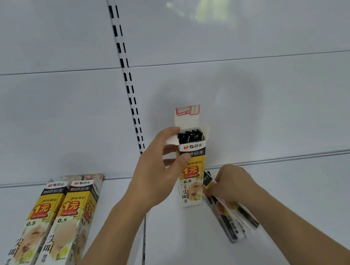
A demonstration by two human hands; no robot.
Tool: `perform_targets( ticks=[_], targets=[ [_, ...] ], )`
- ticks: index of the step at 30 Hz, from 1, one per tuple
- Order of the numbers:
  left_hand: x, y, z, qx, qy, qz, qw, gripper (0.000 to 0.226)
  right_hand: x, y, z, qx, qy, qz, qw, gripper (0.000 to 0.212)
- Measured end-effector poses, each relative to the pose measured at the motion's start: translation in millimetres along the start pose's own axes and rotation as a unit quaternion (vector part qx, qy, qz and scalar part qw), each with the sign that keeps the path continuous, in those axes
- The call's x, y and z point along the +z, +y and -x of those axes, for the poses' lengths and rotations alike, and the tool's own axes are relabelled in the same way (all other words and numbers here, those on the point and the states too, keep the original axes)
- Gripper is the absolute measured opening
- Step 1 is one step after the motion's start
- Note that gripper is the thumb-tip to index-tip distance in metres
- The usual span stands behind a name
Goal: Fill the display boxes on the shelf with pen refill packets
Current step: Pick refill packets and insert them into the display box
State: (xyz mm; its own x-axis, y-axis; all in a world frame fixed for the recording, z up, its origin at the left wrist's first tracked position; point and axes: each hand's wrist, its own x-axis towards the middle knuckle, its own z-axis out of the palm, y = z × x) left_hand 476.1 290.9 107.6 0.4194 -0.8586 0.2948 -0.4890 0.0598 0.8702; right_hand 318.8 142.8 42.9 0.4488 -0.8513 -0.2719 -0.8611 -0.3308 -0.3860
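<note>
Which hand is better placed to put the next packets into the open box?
The right hand. It already grips the loose packets lying on the shelf beside the open box. The left hand is busy holding that box upright.

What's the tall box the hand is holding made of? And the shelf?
The upright yellow-and-white display box looks like thin printed cardboard: its top flaps are folded open. The white shelf seems to be painted metal, smooth and faintly glossy.

A white back panel (244, 26) rises behind, split by thin horizontal seams. A slotted upright rail (121, 48) runs down its middle, dark slots paired.
</note>
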Motion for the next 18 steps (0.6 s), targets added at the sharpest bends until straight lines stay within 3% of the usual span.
perform_targets(
  ticks=[5, 9, 12, 15, 18],
  targets=[
    [-2, -2, 0, 0.002, -0.003, -0.003, 1.0, 0.05, -7, 1, 6, -0.011, 0.027, -0.074, 0.997, 0.014],
    [-3, -3, 0, 0.0, -0.006, -0.002, 1.0, 0.051, -58, -3, 32, -0.055, 0.091, -0.195, 0.975, 0.016],
    [-3, -3, -1, -0.004, -0.007, -0.001, 1.0, 0.052, -112, -20, 59, -0.101, 0.188, -0.33, 0.92, 0.017],
    [-2, -2, 0, 0.003, -0.01, -0.005, 1.0, 0.054, -151, -42, 86, -0.169, 0.288, -0.43, 0.839, 0.022],
    [-3, -1, 1, 0.009, -0.011, -0.006, 1.0, 0.054, -166, -71, 104, -0.247, 0.34, -0.499, 0.758, 0.014]
  ],
)
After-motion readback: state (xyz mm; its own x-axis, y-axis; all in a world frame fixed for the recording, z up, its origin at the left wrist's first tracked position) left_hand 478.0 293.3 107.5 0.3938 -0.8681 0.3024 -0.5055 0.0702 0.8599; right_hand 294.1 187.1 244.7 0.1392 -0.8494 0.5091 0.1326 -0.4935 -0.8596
